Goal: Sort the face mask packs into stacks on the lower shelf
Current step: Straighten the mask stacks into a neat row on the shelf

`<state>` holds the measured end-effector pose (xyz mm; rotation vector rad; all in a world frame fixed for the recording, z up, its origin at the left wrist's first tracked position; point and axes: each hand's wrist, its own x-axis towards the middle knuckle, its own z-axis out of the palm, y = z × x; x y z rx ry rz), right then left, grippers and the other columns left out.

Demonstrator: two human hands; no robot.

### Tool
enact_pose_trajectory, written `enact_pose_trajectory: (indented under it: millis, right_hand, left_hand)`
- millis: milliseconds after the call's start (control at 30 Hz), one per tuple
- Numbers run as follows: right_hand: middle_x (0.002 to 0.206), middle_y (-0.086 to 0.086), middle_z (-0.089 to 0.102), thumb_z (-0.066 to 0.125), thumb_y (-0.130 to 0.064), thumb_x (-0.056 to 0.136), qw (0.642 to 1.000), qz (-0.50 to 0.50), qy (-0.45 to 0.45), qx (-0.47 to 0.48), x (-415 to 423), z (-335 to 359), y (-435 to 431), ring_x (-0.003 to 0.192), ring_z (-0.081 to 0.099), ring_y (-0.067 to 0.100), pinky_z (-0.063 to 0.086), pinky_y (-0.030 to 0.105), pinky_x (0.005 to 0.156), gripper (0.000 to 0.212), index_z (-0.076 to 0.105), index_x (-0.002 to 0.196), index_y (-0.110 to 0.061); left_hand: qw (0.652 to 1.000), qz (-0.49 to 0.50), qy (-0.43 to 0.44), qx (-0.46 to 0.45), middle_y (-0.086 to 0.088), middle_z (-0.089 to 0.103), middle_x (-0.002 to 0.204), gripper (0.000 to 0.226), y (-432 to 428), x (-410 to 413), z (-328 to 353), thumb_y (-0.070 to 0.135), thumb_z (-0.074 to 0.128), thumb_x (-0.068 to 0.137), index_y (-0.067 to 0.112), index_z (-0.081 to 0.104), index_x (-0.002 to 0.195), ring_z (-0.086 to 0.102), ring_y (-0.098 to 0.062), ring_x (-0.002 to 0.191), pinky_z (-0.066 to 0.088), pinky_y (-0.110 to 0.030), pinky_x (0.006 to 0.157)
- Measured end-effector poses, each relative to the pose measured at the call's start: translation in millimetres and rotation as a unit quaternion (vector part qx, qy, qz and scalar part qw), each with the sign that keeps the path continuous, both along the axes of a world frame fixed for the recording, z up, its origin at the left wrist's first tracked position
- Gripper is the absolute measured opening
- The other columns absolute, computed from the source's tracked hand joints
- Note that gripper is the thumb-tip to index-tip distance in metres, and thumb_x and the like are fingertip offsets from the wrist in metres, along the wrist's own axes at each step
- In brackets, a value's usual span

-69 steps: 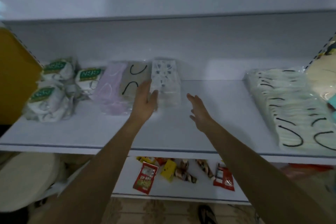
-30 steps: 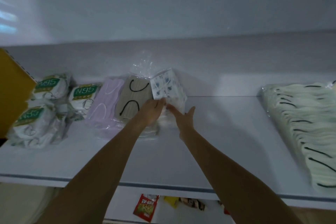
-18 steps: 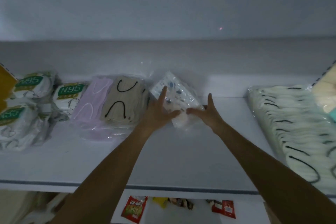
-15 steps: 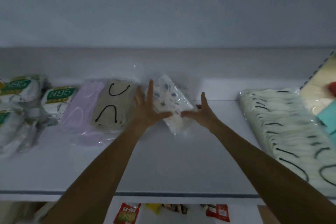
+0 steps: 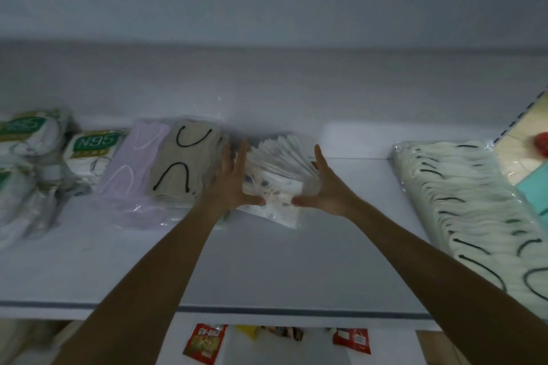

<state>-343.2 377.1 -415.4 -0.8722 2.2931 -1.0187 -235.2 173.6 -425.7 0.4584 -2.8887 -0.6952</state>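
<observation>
Right, both arms are out over the white shelf [image 5: 267, 261], and the patterned mask pack [image 5: 275, 184] sits btwn the two hands, mid-shelf and close to the back wall. The left hand [image 5: 229, 187] lies flat on the pack's left side, fingers straight and pointing at the wall, thumb laid across the near edge. The right hand [image 5: 326, 187] mirrors it on the right side, fingers straight too, thumb reaching in toward the other thumb. So neither hand curls round anything: the pack is pressed btwn two flat palms. The masks inside fan out along the far edge, and a corner of the clear wrapper trails on the shelf toward the camera. Just left of it, touching the left hand's fingers, is the beige pack [image 5: 186, 163] w/ black ear loops. It partly overlaps the lilac pack [image 5: 133, 163]. Further left is a heap of N95 packs [image 5: 92, 145] w/ green labels. Well apart on the right lies a long cream pack [image 5: 462, 201] of masks w/ black loops. Below the shelf's front lip, snack packets [image 5: 204, 344] show on a lower level.
</observation>
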Motion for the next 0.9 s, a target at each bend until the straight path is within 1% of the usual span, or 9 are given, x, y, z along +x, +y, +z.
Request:
enact_pose_trajectory:
  millis: [100, 233, 367, 500, 600, 667, 767, 833, 900]
  right_hand:
    - [0.157, 0.005, 0.008, 0.082, -0.044, 0.063, 1.0, -0.002, 0.024, 0.013, 9, -2, -4, 0.143, 0.017, 0.024, 0.025, 0.041, 0.11, 0.134, -0.023, 0.144, -0.03]
    - [0.154, 0.009, 0.017, 0.08, -0.04, 0.068, 0.997, -0.039, 0.069, 0.004, 16, -9, -13, 0.138, 0.027, 0.027, 0.03, 0.039, 0.106, 0.128, -0.021, 0.145, -0.028]
    - [0.157, 0.004, 0.013, 0.079, -0.037, 0.072, 0.995, -0.008, 0.098, 0.008, 10, -11, -11, 0.14, 0.026, 0.025, 0.032, 0.037, 0.106, 0.124, -0.021, 0.145, -0.025]
    - [0.157, 0.003, 0.015, 0.081, -0.033, 0.07, 0.995, 0.021, 0.096, 0.018, -7, -8, 10, 0.14, 0.027, 0.023, 0.032, 0.034, 0.107, 0.126, -0.023, 0.141, -0.03]
    - [0.155, -0.001, 0.022, 0.083, -0.025, 0.069, 0.996, 0.029, 0.072, 0.036, -29, -1, 39, 0.139, 0.03, 0.017, 0.029, 0.02, 0.101, 0.127, -0.021, 0.143, -0.03]
    - [0.153, 0.0, 0.025, 0.083, -0.023, 0.068, 0.995, 0.05, 0.065, 0.053, -46, 6, 61, 0.139, 0.027, 0.014, 0.025, 0.015, 0.1, 0.127, -0.019, 0.143, -0.03]
    - [0.156, 0.0, 0.016, 0.081, -0.028, 0.07, 0.99, 0.091, 0.056, 0.091, -63, 14, 81, 0.137, 0.016, 0.002, 0.021, 0.013, 0.102, 0.125, -0.019, 0.145, -0.028]
    - [0.157, -0.001, 0.013, 0.081, -0.026, 0.071, 0.987, 0.106, 0.058, 0.104, -68, 14, 84, 0.135, 0.014, -0.001, 0.019, 0.011, 0.102, 0.124, -0.019, 0.145, -0.028]
    - [0.157, -0.001, 0.013, 0.081, -0.024, 0.071, 0.987, 0.11, 0.056, 0.107, -70, 11, 81, 0.139, 0.016, 0.005, 0.022, 0.013, 0.102, 0.125, -0.019, 0.145, -0.029]
  left_hand:
    - [0.996, -0.003, -0.046, -0.083, -0.018, -0.025, 0.152, 0.133, 0, -6, 4, 0.053, 0.079, 0.062, 0.033, -0.031, 0.132, -0.016, -0.031, 0.143, 0.02, -0.05, 0.113]
    - [0.992, -0.01, -0.063, -0.111, -0.016, -0.026, 0.152, 0.131, 6, -12, 6, 0.052, 0.077, 0.067, 0.026, -0.027, 0.142, -0.02, -0.033, 0.142, 0.021, -0.047, 0.112]
    - [0.999, 0.007, -0.052, -0.009, -0.018, -0.027, 0.152, 0.14, 4, -18, -4, 0.046, 0.085, 0.057, 0.034, -0.031, 0.134, -0.018, -0.032, 0.143, 0.013, -0.047, 0.114]
    - [0.999, -0.002, -0.033, 0.029, -0.018, -0.001, 0.155, 0.144, 23, -25, -20, 0.056, 0.084, 0.051, 0.024, -0.024, 0.141, 0.004, -0.034, 0.144, 0.013, -0.048, 0.113]
    - [0.997, 0.006, 0.028, 0.07, -0.016, 0.016, 0.152, 0.141, 59, -30, -30, 0.092, 0.053, 0.038, 0.022, -0.012, 0.142, 0.022, -0.03, 0.136, 0.019, -0.038, 0.108]
    - [0.989, -0.006, 0.069, 0.13, -0.005, 0.016, 0.15, 0.14, 76, -29, -38, 0.1, 0.038, 0.031, 0.026, -0.005, 0.142, 0.022, -0.02, 0.134, 0.015, -0.027, 0.106]
    - [0.975, -0.008, 0.102, 0.197, 0.002, 0.009, 0.15, 0.135, 72, -26, -37, 0.084, 0.066, 0.036, 0.039, -0.009, 0.138, 0.016, -0.018, 0.138, 0.017, -0.032, 0.111]
    - [0.976, 0.003, 0.061, 0.208, 0.001, -0.003, 0.157, 0.146, 57, -27, -36, 0.058, 0.086, 0.041, 0.036, -0.02, 0.138, 0.007, -0.016, 0.143, 0.014, -0.032, 0.112]
    - [0.968, -0.022, -0.003, 0.251, 0.002, -0.009, 0.157, 0.15, 46, -34, -32, 0.044, 0.088, 0.044, 0.03, -0.028, 0.139, 0.002, -0.012, 0.144, 0.012, -0.024, 0.109]
